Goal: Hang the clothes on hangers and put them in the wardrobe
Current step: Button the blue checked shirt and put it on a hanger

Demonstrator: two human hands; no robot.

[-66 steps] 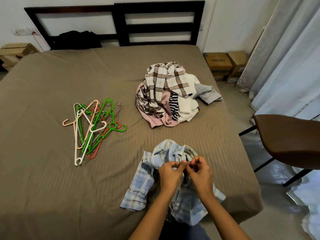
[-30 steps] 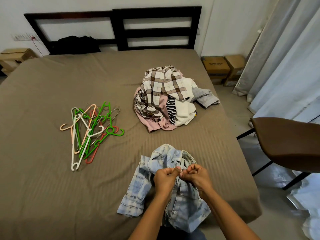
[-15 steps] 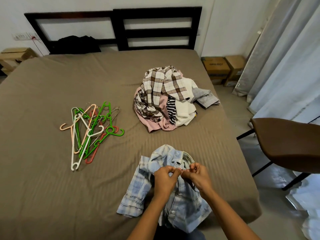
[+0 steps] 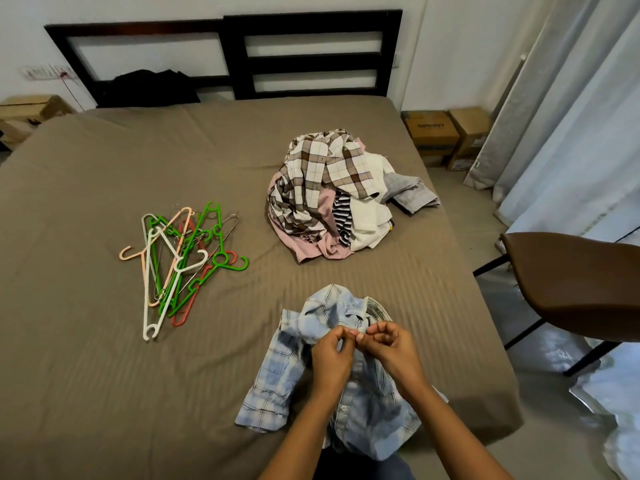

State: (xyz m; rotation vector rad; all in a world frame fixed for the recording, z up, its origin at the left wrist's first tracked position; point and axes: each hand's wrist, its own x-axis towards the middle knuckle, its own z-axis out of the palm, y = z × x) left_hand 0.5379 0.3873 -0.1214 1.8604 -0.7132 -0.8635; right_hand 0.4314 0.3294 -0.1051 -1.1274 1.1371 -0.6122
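Two hands, the left hand (image 4: 330,358) and right hand (image 4: 391,351), fingertips pressed close together, pinch a crumpled light-blue plaid cotton shirt (image 4: 273,372) just below its collar, at the near edge of a brown-sheeted bed (image 4: 104,375). Beyond the grip lies a heap of checked, pink and white clothes (image 4: 329,199); well to its left, a tangle of green, white and peach plastic hangers (image 4: 180,261).

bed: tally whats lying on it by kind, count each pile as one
blue checked shirt: 1
heap of clothes: 1
pile of hangers: 1
black bundle: 1
total: 4
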